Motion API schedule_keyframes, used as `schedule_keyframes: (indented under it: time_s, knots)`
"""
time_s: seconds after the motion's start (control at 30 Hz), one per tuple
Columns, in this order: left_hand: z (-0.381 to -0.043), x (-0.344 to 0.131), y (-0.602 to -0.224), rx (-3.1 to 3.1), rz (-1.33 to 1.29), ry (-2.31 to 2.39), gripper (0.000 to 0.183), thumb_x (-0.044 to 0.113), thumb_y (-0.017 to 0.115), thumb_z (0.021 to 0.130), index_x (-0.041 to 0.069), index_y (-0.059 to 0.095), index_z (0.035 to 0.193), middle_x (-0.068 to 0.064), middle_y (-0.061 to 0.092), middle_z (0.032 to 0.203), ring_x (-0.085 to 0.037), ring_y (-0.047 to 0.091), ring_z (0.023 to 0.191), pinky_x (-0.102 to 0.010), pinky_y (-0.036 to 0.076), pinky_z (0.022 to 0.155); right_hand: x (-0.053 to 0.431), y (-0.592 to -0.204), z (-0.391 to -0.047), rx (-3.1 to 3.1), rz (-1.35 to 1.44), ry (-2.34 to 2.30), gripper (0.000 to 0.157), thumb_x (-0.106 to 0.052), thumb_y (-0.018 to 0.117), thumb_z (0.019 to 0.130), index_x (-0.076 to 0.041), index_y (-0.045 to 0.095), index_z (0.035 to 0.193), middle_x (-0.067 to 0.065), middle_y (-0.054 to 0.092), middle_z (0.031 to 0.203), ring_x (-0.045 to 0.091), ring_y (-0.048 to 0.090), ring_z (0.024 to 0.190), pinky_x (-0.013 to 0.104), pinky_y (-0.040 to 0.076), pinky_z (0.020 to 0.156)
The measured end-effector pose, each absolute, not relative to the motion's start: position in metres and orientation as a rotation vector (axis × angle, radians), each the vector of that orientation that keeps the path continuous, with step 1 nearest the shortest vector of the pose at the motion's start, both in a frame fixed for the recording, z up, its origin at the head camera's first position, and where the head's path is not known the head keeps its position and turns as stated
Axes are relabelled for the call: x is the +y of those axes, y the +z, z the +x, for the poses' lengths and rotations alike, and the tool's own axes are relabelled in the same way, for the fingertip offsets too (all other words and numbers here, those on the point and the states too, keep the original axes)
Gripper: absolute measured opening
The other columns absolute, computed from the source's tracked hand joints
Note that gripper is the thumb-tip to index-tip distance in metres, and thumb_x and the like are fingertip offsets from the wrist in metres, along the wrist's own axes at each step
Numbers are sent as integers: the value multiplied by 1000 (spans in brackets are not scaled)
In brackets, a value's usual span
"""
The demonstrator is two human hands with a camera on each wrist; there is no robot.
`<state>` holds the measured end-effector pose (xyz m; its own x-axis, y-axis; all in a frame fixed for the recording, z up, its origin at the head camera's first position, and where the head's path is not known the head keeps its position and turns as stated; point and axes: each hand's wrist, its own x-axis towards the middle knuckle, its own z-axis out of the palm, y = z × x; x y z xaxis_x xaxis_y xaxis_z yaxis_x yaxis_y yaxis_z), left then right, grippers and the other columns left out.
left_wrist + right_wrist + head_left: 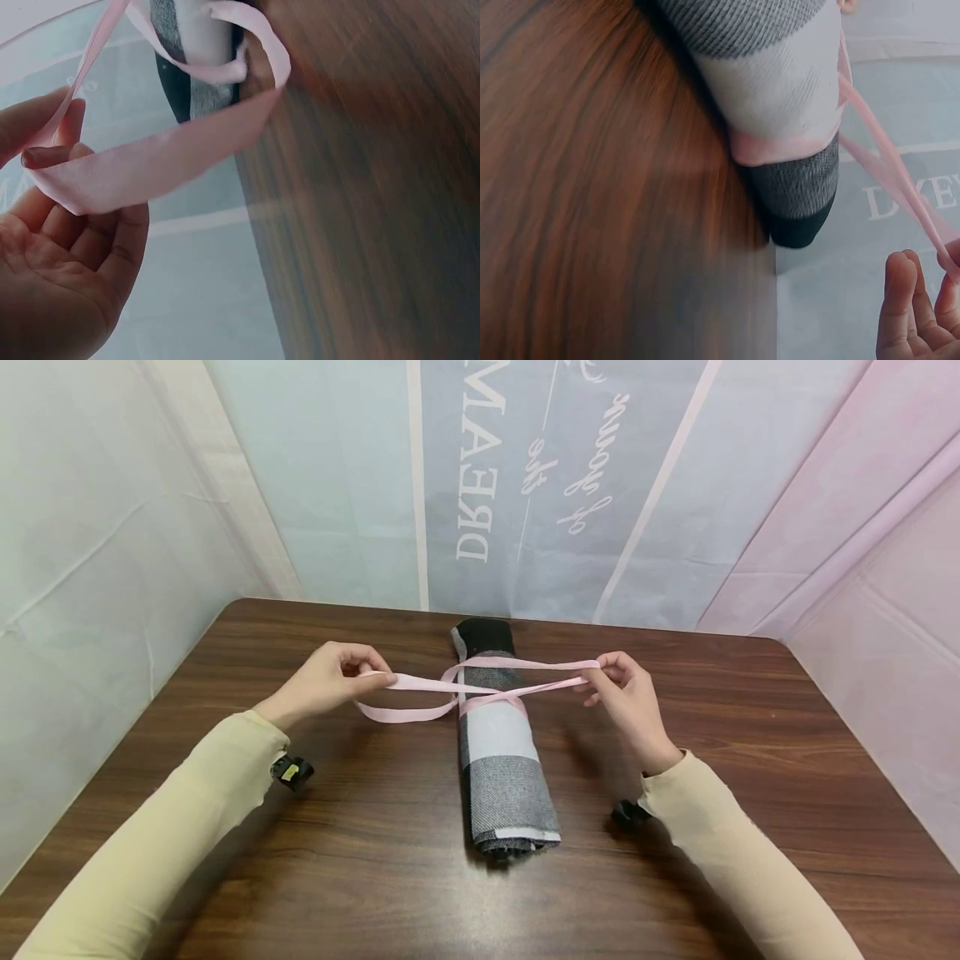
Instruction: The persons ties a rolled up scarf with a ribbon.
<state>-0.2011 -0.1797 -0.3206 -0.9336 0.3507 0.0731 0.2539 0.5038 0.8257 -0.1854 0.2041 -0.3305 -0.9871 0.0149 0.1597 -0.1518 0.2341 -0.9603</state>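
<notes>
A rolled cloth (510, 793) in black, grey and white checks lies lengthwise in the middle of the table. Pink ribbon (442, 683) circles the roll and crosses over its top. On the left, my left hand (322, 681) pinches one stretch of ribbon between thumb and fingers, and a slack loop hangs below it. My right hand (626, 702) pinches the ribbon on the other side, where two strands run back to the roll. Both hands are raised beside the roll. In the right wrist view, a pink band (780, 150) wraps the roll near its far dark end.
The brown wooden table (360, 860) extends to a back edge against a pale fabric backdrop (352, 485) with white lettering. Small black devices, such as the one (292, 771) at the left cuff, sit on both wrists.
</notes>
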Motion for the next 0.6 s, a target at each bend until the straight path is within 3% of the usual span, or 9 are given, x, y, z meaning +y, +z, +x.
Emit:
schedule_keyframes:
  time_s: [0.47, 0.6]
  knots:
    - [-198, -199, -312, 2685, 527, 1248, 16, 27, 71, 87, 11, 72, 88, 7, 45, 62, -7, 38, 57, -24, 33, 52, 243, -345, -184, -2284, 160, 1926, 13, -15, 65, 91, -7, 56, 95, -7, 69, 78, 8, 69, 67, 23, 54, 58]
    - [-196, -202, -309, 2702, 541, 1243, 16, 26, 71, 87, 10, 72, 89, 6, 49, 64, -6, 40, 58, -23, 34, 52, 250, -340, -181, -2306, 129, 1900, 12, -9, 62, 91, -3, 54, 97, -8, 68, 76, 6, 67, 65, 21, 54, 57]
